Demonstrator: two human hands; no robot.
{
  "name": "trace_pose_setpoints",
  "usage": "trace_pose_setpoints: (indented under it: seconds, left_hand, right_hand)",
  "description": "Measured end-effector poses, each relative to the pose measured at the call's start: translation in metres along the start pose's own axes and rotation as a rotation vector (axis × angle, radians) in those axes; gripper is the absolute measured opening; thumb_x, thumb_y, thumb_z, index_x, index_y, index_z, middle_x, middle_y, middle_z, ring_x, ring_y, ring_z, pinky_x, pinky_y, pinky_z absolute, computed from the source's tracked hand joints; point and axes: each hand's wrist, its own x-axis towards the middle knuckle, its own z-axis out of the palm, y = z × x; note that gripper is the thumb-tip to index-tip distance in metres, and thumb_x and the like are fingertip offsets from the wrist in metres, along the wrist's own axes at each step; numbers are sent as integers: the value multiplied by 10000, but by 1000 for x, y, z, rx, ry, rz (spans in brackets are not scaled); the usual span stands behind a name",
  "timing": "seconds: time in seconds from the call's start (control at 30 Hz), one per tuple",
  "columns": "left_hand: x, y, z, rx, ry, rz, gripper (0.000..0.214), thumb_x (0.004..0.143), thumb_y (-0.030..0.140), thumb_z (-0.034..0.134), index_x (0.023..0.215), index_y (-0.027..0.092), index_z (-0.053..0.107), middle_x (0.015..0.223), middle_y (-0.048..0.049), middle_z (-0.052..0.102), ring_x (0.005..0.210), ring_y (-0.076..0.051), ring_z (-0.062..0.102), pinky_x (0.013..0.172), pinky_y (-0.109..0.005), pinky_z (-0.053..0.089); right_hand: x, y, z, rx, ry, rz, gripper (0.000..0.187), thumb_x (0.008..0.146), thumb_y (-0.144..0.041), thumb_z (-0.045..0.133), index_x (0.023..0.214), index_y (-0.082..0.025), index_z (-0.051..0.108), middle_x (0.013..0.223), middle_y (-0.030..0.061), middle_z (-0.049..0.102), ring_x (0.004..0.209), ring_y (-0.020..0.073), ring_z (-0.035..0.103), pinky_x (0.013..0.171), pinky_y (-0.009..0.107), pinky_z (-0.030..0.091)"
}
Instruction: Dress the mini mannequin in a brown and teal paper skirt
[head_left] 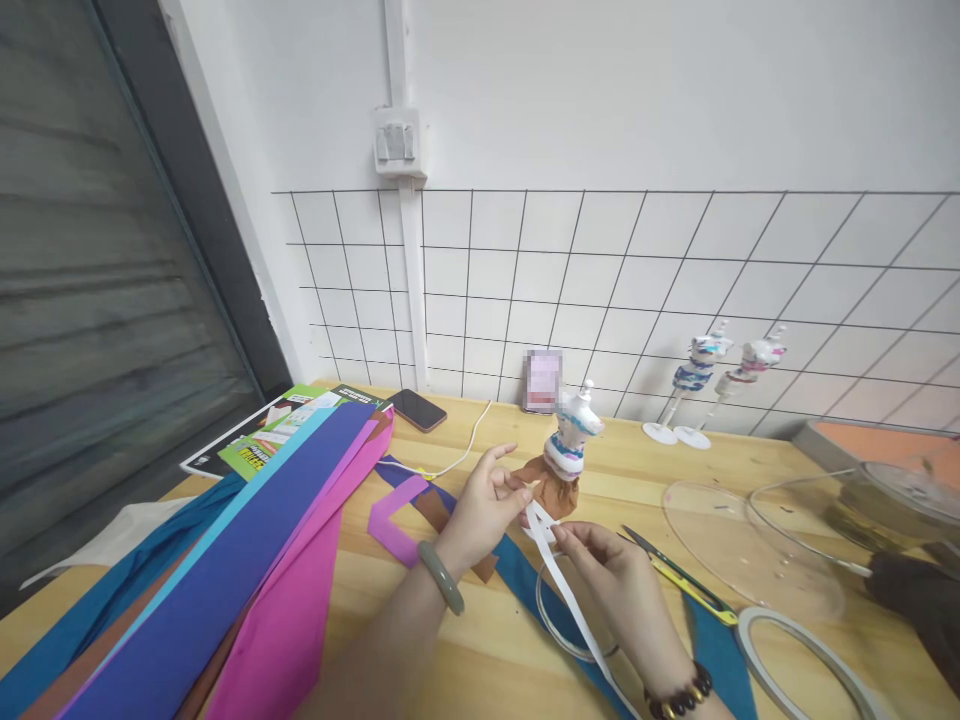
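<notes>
Wall (645, 90): painted white, tinted pinkish at far right.
Wire grid (572, 250): black, square-meshed, set along the lower wall.
Switch box (400, 142): white, surface-mounted, fed by vertical white cable trunking (411, 270).
Shutter (112, 250): dark grey, horizontally slatted, dark-framed, seen at left.
Table (630, 475): light wood, placed against the wall.
Light: evenly spread.

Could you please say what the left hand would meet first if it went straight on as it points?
Probably the brown cloth on the small dress form, just ahead of the left hand, though depth is unclear and they may already touch.
</notes>
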Motion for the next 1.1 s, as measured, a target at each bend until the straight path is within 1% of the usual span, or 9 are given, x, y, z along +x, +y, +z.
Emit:
trace_pose_setpoints:
  seconds: [0.17, 0.33, 0.53, 0.73, 0.93, 1.1]
  left_hand:
    - [0, -1, 0, -13, -11, 9, 557, 694, 220, 615, 1181, 207, 345, 698, 28, 518, 629, -131, 577, 616, -306, 490]
    - [0, -2, -1, -23, -26, 17, 559, 702, 221, 611, 1189, 214, 338, 717, 28, 510, 623, -125, 570, 607, -304, 491]
    - [0, -3, -1, -29, -51, 32, 569, 715, 239, 600, 1210, 231, 321, 727, 25, 508, 628, -119, 562, 589, -277, 486]
    - [0, -6, 1, -40, -33, 45, 574, 726, 240, 587, 1226, 260, 306, 745, 24, 497, 600, -109, 563, 533, -233, 475]
    - [-1, -7, 2, -53, -20, 45, 568, 731, 252, 580, 1228, 265, 305, 759, 19, 509, 576, -107, 561, 519, -238, 479]
    - [-2, -3, 3, -92, -7, 12, 626, 726, 278, 583, 1257, 269, 250, 770, 11, 524, 573, -111, 559, 500, -236, 474]
  right_hand:
    - [1, 1, 1, 43, 45, -1, 325, 670, -478, 569, 694, -170, 668, 721, 65, 697, 659, 209, 609, 599, 270, 444]
    - [1, 0, 2, 21, 28, 12, 362, 677, -512, 547, 701, -168, 657, 726, 60, 694, 664, 207, 610, 604, 263, 442]
    - [2, -3, 3, -3, 42, 4, 374, 680, -523, 538, 663, -162, 634, 657, 57, 677, 616, 200, 593, 576, 261, 431]
    - [4, -2, 4, -5, 54, -7, 366, 674, -513, 547, 634, -158, 628, 613, 47, 665, 568, 181, 574, 536, 249, 417]
    - [5, -3, 5, 19, 51, 7, 382, 656, -532, 557, 617, -159, 629, 603, 42, 664, 574, 183, 583, 529, 245, 415]
    - [5, -2, 5, 45, 42, -2, 367, 663, -512, 562, 639, -153, 637, 632, 56, 673, 589, 190, 588, 547, 257, 425]
